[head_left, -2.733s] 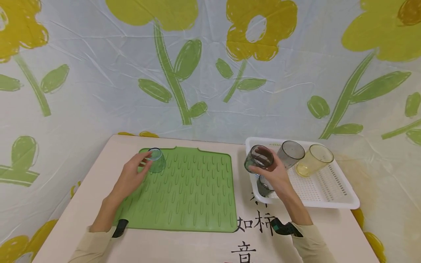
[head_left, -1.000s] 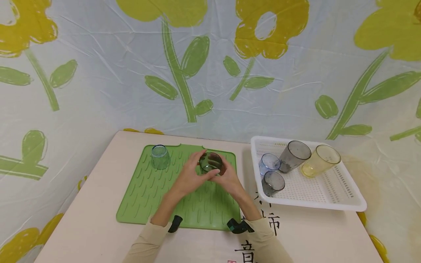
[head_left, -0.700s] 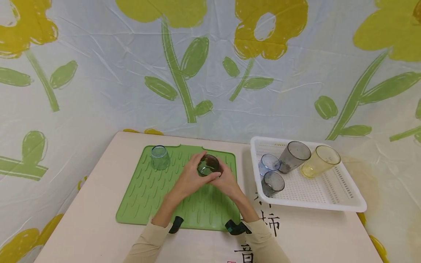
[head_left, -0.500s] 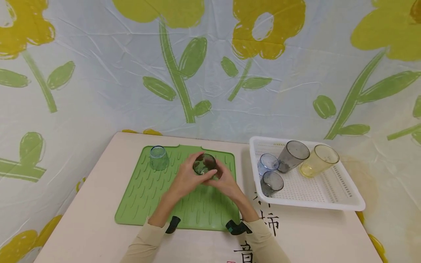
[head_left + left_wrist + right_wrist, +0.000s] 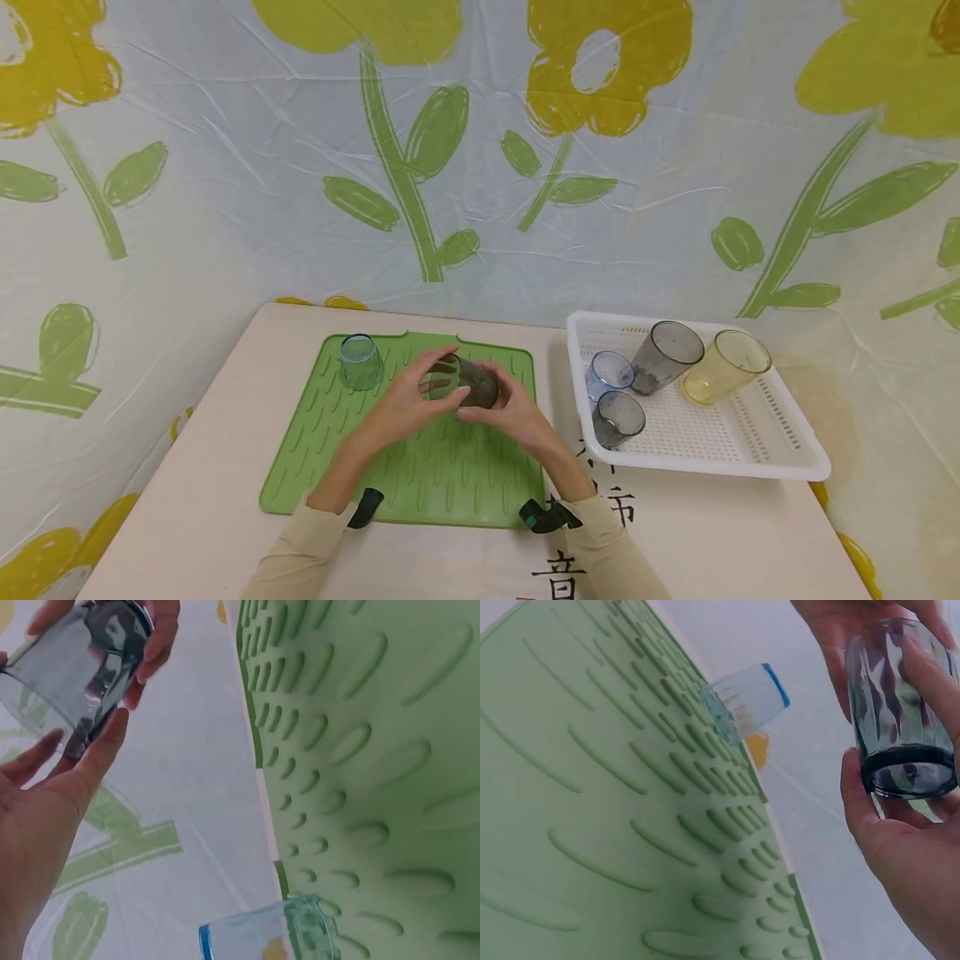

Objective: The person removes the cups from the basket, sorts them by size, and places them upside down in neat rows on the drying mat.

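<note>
Both hands hold a dark grey tinted drinking glass [image 5: 477,385] over the green drying mat [image 5: 405,483]. It lies tipped sideways, its mouth to the left in the head view. My right hand [image 5: 519,419] grips the thick base end, thumb and fingers round it. At the mouth end, my left hand [image 5: 401,407] has thumb and fingers about the rim. The left wrist view shows the glass [image 5: 82,660] slanting between the two hands. In the right wrist view its dark base ring faces the right palm. A light blue glass [image 5: 361,363] stands upright on the mat's back left corner.
A white plastic basket [image 5: 712,467] stands on the right of the table. Inside lean a small blue glass [image 5: 609,375], a small grey glass [image 5: 619,421], a tall grey glass [image 5: 667,358] and a yellow glass [image 5: 723,372]. Flower-printed cloth [image 5: 262,208] hangs behind.
The right hand has brought the dark glass from the basket to above the mat. The left hand has left the blue glass and joined it. The dark glass has since tipped from mouth-up to sideways.
</note>
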Demonstrator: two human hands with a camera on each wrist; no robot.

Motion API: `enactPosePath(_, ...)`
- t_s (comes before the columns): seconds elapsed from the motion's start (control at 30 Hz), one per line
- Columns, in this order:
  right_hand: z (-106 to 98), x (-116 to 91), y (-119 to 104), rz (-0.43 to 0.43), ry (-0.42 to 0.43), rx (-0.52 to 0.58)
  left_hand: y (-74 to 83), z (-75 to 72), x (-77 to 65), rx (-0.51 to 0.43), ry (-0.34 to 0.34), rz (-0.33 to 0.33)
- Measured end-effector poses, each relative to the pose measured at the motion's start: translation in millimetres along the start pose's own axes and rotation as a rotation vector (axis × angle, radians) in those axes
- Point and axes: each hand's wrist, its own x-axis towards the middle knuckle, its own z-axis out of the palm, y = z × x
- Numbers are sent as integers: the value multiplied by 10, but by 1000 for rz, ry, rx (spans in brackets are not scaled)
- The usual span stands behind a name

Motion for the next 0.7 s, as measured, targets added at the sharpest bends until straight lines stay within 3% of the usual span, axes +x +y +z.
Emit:
enactPosePath(0.23,-45,22,-71,2,1,-6,-47,-147,-37,-46,-83,22)
enactPosePath(0.4,-59,51,-115,-2,7,54,-72,-168,-57,-5,-104,48)
enactPosePath(0.7,4,110,-190,-47,1,34,-134,-150,-121,194,-82,105)
